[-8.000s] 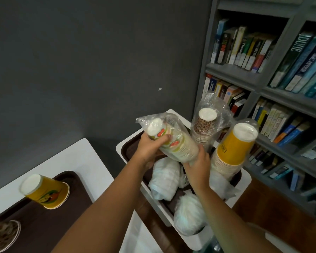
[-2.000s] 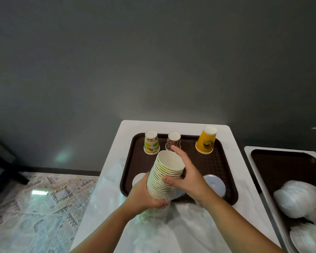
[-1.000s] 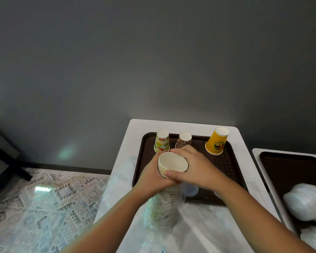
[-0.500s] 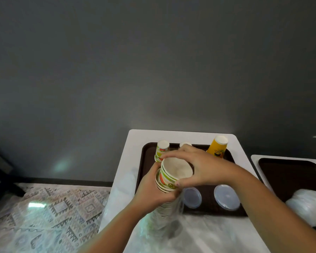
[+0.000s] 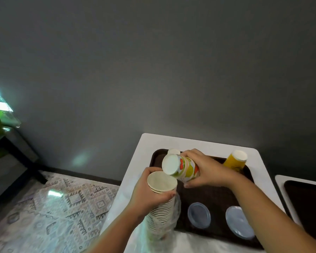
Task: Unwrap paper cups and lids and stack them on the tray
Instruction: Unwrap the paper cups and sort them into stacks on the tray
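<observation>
Left hand (image 5: 150,194) grips the nested cup stack (image 5: 161,203), mouth up, over the table's near-left edge. Right hand (image 5: 206,170) grips one fruit-print cup (image 5: 181,167), tilted base-out, above the brown tray (image 5: 208,196). Two clear lids (image 5: 199,215) lie on it; a yellow cup (image 5: 235,161) stands inverted at its far edge.

I can read no words, brand names or numbers anywhere here. The cup (image 5: 183,167) in my right hand (image 5: 206,168) carries only printed fruit pictures in red, yellow and green, with no lettering I can make out. The yellow cup (image 5: 234,161) shows a dark mark, too blurred to read.
</observation>
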### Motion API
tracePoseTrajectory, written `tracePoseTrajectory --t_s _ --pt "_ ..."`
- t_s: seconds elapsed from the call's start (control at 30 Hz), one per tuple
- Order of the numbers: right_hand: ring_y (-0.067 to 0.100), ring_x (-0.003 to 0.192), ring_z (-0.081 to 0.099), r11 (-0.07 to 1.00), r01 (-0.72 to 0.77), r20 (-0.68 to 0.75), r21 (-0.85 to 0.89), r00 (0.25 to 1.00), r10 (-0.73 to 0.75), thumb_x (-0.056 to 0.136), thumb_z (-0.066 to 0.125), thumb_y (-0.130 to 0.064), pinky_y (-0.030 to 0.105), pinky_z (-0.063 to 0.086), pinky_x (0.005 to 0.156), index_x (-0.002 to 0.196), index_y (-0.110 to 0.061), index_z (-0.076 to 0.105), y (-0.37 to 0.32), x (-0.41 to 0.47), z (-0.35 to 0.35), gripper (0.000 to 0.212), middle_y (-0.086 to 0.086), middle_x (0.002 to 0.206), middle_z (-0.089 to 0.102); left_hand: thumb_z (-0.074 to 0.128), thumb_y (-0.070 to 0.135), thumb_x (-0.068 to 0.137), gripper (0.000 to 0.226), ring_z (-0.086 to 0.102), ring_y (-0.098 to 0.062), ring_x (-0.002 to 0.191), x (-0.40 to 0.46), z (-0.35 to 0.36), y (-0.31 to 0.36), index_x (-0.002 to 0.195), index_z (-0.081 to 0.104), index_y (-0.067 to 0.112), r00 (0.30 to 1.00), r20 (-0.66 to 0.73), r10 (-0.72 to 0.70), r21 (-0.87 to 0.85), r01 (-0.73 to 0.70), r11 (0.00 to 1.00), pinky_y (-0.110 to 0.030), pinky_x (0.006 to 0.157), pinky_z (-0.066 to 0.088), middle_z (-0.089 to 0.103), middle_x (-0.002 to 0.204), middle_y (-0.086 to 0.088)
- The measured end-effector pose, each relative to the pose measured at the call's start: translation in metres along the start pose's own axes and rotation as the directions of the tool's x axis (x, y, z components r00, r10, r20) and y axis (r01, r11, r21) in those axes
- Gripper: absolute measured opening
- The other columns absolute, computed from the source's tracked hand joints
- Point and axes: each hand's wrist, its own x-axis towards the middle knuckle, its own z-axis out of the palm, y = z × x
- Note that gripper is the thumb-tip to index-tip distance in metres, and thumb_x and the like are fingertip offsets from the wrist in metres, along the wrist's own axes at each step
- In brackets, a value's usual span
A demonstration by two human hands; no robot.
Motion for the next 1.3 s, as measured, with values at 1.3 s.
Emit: tracePoseTrajectory --t_s 1.3 --pt "0.008 0.115 0.049 0.988 0.109 0.273 -0.112 0.959 -0.075 0.068 0.066 -0.068 0.029 0.042 0.098 0.139 -0.032 0.033 -0.053 0.038 0.013 0.086 -0.009 0.128 0.047 0.085 0.039 0.04 0.076 0.061 0.0 0.095 -0.003 -0.003 0.0 0.107 0.049 0.032 0.999 -0.009 -0.035 0.111 0.035 0.993 -0.024 0.081 0.054 0.063 0.101 0.016"
